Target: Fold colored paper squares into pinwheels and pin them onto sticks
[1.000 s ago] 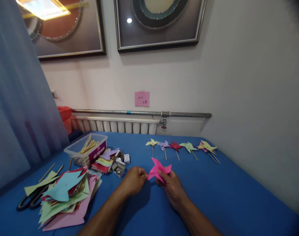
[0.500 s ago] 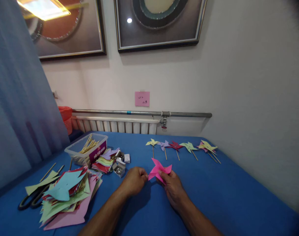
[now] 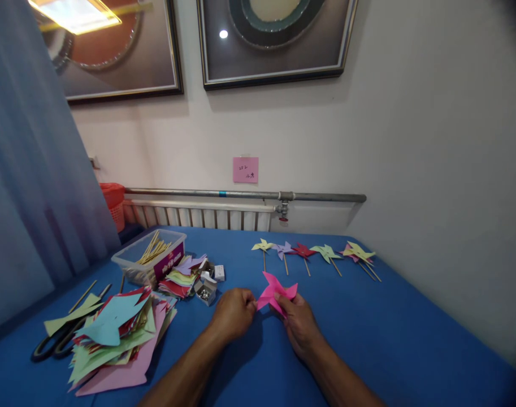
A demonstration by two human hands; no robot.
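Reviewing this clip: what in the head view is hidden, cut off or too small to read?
- Pink folded paper pinwheel: its lower part is covered by the right hand.
- Left hand: the fingertips curl under, so whether it holds a pin cannot be told.
- Black-handled scissors: blades lie under the pile of coloured cut paper.
- Pink wall note: writing too small.
- Framed pictures: cut by the top edge.

One camera, worn on the head, looks forward and down across the blue worktop towards the wall, close over both hands at the bottom edge.
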